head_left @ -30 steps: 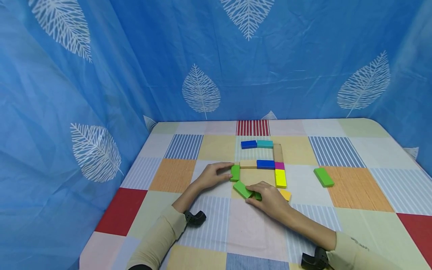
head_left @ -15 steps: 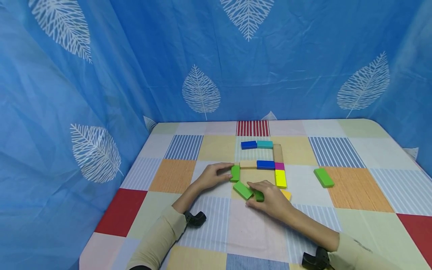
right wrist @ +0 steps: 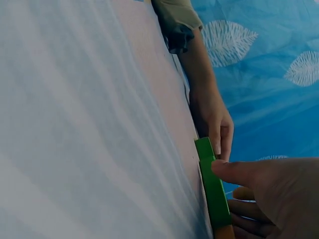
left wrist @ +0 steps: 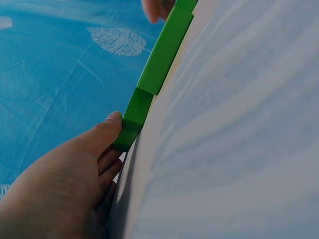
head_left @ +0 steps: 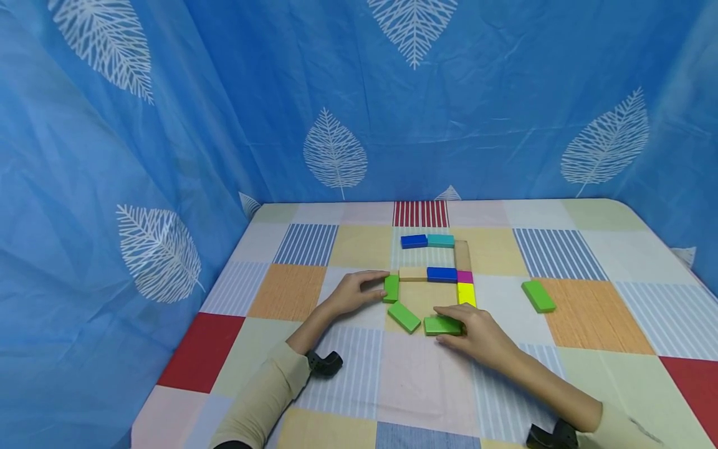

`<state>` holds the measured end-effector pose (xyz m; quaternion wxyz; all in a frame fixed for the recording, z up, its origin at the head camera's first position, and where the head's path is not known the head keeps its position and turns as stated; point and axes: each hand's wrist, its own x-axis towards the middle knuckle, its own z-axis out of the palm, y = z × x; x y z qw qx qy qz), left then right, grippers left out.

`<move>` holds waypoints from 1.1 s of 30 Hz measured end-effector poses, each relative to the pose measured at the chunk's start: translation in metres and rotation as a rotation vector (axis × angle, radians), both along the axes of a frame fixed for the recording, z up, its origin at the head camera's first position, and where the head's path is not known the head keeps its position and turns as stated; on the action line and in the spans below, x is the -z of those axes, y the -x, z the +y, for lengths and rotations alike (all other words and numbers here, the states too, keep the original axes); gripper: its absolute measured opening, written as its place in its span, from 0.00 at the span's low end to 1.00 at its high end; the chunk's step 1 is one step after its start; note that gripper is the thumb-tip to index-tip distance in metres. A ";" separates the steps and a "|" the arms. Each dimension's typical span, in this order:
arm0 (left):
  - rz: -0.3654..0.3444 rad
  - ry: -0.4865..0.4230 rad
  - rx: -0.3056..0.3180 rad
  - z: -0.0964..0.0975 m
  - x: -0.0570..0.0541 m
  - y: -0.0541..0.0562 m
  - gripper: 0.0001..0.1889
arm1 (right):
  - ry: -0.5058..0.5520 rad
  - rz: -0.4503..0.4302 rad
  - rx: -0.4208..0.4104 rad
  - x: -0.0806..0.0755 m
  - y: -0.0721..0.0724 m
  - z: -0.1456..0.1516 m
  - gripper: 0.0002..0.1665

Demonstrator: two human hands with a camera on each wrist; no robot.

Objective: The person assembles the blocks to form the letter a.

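My left hand [head_left: 367,288] lies flat on the patchwork cloth, its fingertips and thumb against the left side of a green block [head_left: 391,288] [left wrist: 130,124]. That block forms the left side of a frame of coloured blocks. My right hand [head_left: 455,328] [right wrist: 269,194] pinches another green block [head_left: 442,325] [right wrist: 212,184] between thumb and fingers; it lies flat along the frame's near side. A third green block [head_left: 404,316] [left wrist: 164,50] lies tilted between the two. A yellow block [head_left: 466,293] stands just beyond my right hand's fingers.
Wood [head_left: 412,273], blue [head_left: 441,273] and magenta [head_left: 464,276] blocks form a row. Behind it are blue [head_left: 414,241], teal [head_left: 440,240] and wood [head_left: 462,254] blocks. A lone green block [head_left: 538,295] lies to the right. Blue leaf-print curtains [head_left: 336,93] surround the table.
My right hand has slid its green block to the right, away from the tilted green block, and squared it. The hand now covers the orange block. My left hand stayed put.
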<state>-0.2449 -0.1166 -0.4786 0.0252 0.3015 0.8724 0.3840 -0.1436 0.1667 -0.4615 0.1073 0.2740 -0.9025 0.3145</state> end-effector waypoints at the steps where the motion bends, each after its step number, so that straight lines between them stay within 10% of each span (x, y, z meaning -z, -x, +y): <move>1: 0.000 -0.002 0.001 0.000 0.000 0.000 0.25 | -0.005 -0.007 0.003 0.001 0.000 0.002 0.29; 33: 0.008 -0.013 -0.003 0.000 0.002 -0.001 0.24 | -0.051 -0.005 -0.037 0.003 -0.002 0.004 0.22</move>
